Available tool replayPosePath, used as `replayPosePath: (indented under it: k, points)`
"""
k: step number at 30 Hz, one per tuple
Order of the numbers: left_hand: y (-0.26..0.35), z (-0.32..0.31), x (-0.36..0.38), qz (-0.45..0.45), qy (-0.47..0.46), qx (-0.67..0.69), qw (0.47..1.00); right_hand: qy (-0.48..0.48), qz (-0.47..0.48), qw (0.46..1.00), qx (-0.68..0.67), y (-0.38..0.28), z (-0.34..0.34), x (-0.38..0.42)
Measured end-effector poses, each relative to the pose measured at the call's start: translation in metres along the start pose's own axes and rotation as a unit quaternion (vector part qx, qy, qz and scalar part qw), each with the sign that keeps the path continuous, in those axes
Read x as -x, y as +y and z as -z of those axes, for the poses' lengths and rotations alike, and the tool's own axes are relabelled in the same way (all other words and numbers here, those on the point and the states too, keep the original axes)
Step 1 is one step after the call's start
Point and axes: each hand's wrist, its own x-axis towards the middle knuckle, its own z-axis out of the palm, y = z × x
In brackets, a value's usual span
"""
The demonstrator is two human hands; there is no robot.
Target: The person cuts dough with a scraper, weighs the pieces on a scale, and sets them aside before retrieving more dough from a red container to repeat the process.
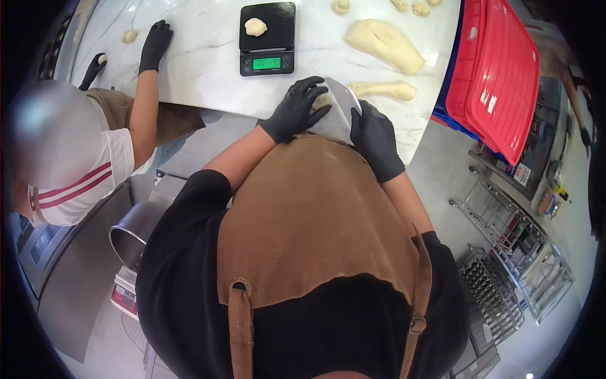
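From where I'm standing, the dough looks soft and light, a bit tacky, the sort that dents under a fingertip. The big slab (385,45) is probably the heaviest piece, best scooped from underneath with a flat palm; the narrow strip (384,90) beside it would likely stretch if lifted by 1 end, so I'd support it along its middle. Both lie on the marble counter (208,57), right of the black scale (266,47), which has 1 small lump (256,27) on its platform. At the far edge sit 4 little pieces (341,6).

The pale scraper (343,98) seems stiff and thin, easily steered by its edge, though floury gloves might slip on it. The right hand (377,136) has it clamped at its right side, fingers closed with no visible gap, the blade slanting up near the strip's end.

The left hand (293,107) is half open, fingers bent and a little apart, over a bit of dough (321,101) next to the blade. I can't tell whether the fingertips pinch it or only rest there.

Off to the left, a co-worker's gloved hand (156,45) rests on the counter near 2 small balls (129,36).
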Motion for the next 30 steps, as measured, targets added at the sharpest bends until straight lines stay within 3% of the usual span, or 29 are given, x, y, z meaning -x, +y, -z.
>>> replayPosePath:
  k: [1,4,8,10,14,16,17,18,19,20,22,25,28,30]
  points:
    - [-0.006,-0.003,0.000,0.010,0.006,0.018,1.000,0.009,0.018,1.000,0.011,0.000,-0.002,0.002]
    - [-0.025,-0.004,0.016,-0.031,-0.146,-0.063,0.987,0.012,0.039,0.999,0.023,-0.008,-0.007,0.006]
    - [-0.019,0.003,0.019,-0.016,-0.128,-0.077,0.989,-0.045,0.028,0.996,0.069,-0.016,-0.028,-0.002]
    - [-0.003,0.015,0.017,-0.025,-0.096,-0.049,0.994,-0.007,0.054,0.996,0.072,-0.020,-0.040,-0.019]
    - [0.001,0.034,0.009,-0.033,-0.133,-0.058,0.989,0.038,0.075,0.996,0.032,-0.015,-0.047,-0.056]
    - [-0.022,0.046,-0.015,-0.029,-0.013,-0.046,0.998,0.031,0.038,0.999,-0.017,-0.010,-0.025,-0.052]
    - [-0.029,0.056,-0.033,0.087,-0.005,-0.024,0.996,0.054,0.001,0.997,-0.055,0.001,-0.022,-0.047]
    - [-0.035,0.080,-0.059,-0.001,0.046,-0.096,0.994,0.073,-0.035,0.992,-0.093,0.014,-0.019,-0.042]
    - [-0.045,0.094,-0.070,0.072,-0.003,-0.135,0.988,0.092,-0.054,0.987,-0.124,0.022,-0.010,-0.037]
    - [-0.085,0.094,-0.082,-0.025,0.022,-0.236,0.971,0.113,-0.072,0.979,-0.156,0.025,0.001,-0.033]
    - [-0.092,0.106,-0.095,-0.008,0.068,-0.370,0.927,0.122,-0.078,0.954,-0.262,0.018,0.026,-0.025]
    - [-0.091,0.125,-0.082,0.145,-0.021,-0.199,0.969,0.133,-0.096,0.957,-0.238,0.031,0.030,-0.014]
    - [-0.072,0.124,-0.058,0.143,0.074,-0.123,0.979,0.125,-0.131,0.949,-0.259,0.033,0.033,0.003]
    - [-0.026,0.099,-0.052,0.117,0.000,0.001,0.993,0.131,-0.130,0.943,-0.278,0.042,0.028,0.012]
